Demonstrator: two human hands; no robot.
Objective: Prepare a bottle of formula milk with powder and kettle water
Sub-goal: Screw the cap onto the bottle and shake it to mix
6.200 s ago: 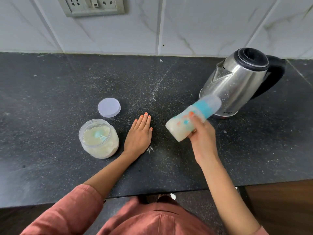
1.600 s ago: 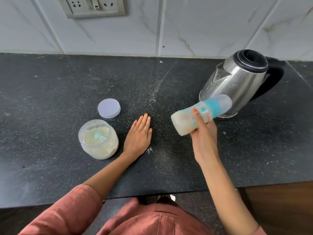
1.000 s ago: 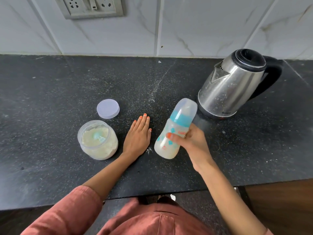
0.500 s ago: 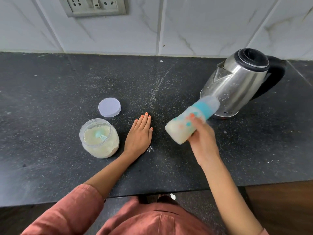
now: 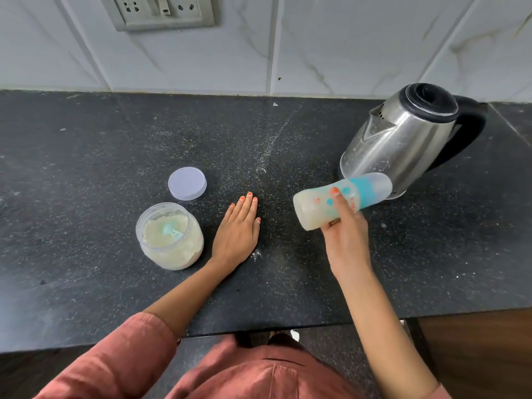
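Milky, cream-coloured liquid is seen through the translucent wall of the baby bottle (image 5: 339, 201), which is held off the black stone countertop (image 5: 86, 168) in the right hand (image 5: 345, 237), tipped nearly level with its capped teal-collared end toward the steel kettle (image 5: 403, 139). The fingers (image 5: 335, 194) are wrapped around the bottle's middle, with the thumb hidden behind it. The left hand (image 5: 239, 231) is laid flat and spread on the countertop, holding nothing, between the bottle and the open jar of formula powder (image 5: 169, 236).

The bottle is judged to be light plastic, stiff enough for a firm grip but smooth, and made heavier at its base by the liquid; a hold around the waist, as now, is probably the surest, while the domed cap would likely pull off if gripped. The mixing step is judged to be in hand.

A teal scoop (image 5: 171, 230) is half buried in the powder. The jar's pale lid (image 5: 187, 183) lies just behind the jar, nearer the back edge. The kettle stands toward the back right corner, close behind the bottle.

Whether the collar is screwed tight cannot be told. The teat is concealed under the frosted cap, the kettle's water level is not visible, and the printing on the bottle is too small to be read.
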